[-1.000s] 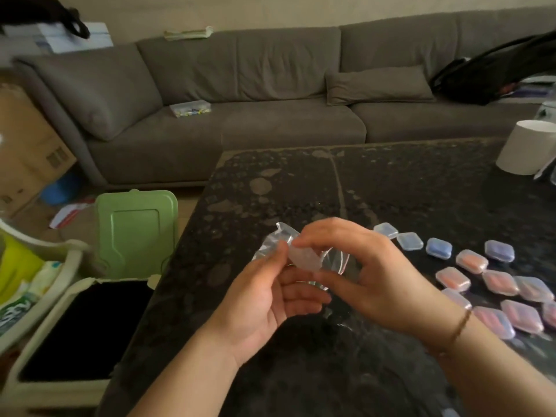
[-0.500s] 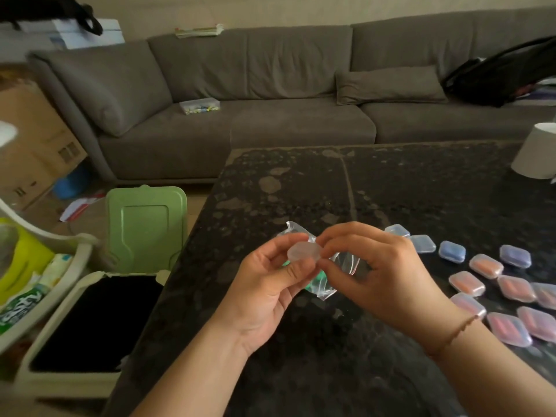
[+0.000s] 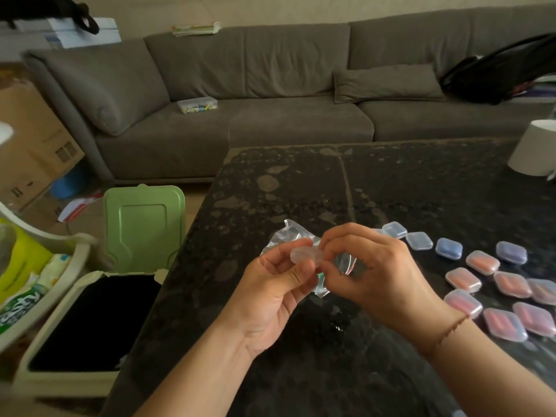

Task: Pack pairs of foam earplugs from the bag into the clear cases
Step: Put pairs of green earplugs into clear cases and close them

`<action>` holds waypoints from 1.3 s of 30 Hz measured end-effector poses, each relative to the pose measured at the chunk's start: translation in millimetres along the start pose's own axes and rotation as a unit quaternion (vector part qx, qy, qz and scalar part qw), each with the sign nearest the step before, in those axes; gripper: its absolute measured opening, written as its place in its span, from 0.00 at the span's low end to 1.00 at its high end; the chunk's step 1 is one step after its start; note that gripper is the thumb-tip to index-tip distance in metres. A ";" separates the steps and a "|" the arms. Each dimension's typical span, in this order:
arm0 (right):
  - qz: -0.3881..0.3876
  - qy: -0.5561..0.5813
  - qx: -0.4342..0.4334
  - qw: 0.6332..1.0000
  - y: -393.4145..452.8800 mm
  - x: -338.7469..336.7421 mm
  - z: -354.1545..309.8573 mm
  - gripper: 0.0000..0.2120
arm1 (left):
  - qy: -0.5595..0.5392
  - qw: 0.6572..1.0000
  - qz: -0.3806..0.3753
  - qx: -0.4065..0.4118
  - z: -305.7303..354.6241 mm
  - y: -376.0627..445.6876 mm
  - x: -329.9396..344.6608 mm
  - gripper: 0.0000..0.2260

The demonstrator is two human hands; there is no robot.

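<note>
Above the dark stone table (image 3: 391, 188), my left hand (image 3: 270, 293) pinches a small clear case (image 3: 305, 254) between thumb and fingers. My right hand (image 3: 376, 275) has its curled fingertips at the right edge of that same case. A crumpled clear plastic bag (image 3: 288, 236) lies on the table just behind and under both hands, partly hidden by them. No earplug shows inside the held case. To the right lie several clear cases, some with orange-pink earplugs (image 3: 463, 279), some bluish (image 3: 449, 248), and two that look colourless (image 3: 419, 240).
A white cylinder (image 3: 534, 150) stands at the table's far right. Left of the table is an open bin with a raised green lid (image 3: 144, 224). A cream basket (image 3: 45, 284) holds packets at far left. A grey sofa (image 3: 270, 94) runs behind.
My left hand turned and lifted the clear case from its palm side to its fingertips, and the right fingers closed in on the case's edge. The camera view shifted slightly left.
</note>
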State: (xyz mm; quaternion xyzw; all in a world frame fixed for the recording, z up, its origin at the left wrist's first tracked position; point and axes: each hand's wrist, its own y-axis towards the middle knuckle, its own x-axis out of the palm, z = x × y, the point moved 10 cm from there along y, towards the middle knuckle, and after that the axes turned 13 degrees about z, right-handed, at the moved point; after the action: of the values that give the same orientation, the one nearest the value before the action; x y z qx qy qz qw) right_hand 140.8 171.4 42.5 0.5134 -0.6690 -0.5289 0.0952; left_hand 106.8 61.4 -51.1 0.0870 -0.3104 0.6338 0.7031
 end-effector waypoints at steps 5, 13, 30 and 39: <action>0.026 0.000 -0.002 1.000 4.5 -8.0 0.2 0.05 | 0.040 0.998 -0.046 -0.004 -6.3 -2.4 6.5 0.16; -0.003 -0.039 0.043 0.998 0.7 7.9 5.3 0.08 | 0.254 0.959 -0.113 0.048 -4.2 -8.5 12.0 0.14; -0.219 -0.293 0.254 0.895 -36.4 30.6 78.9 0.10 | 0.200 0.968 0.135 0.074 32.6 14.5 -41.3 0.12; -0.205 -0.358 0.185 0.892 -31.6 32.9 69.3 0.08 | 0.165 0.976 0.134 0.053 28.4 14.0 -39.8 0.11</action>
State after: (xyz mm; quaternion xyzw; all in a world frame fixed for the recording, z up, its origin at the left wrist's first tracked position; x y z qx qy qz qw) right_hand 97.9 190.4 -25.9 0.4234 -0.6236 -0.5513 -0.3576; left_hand 84.1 16.0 -54.1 -0.0245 -0.1649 0.7433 0.6479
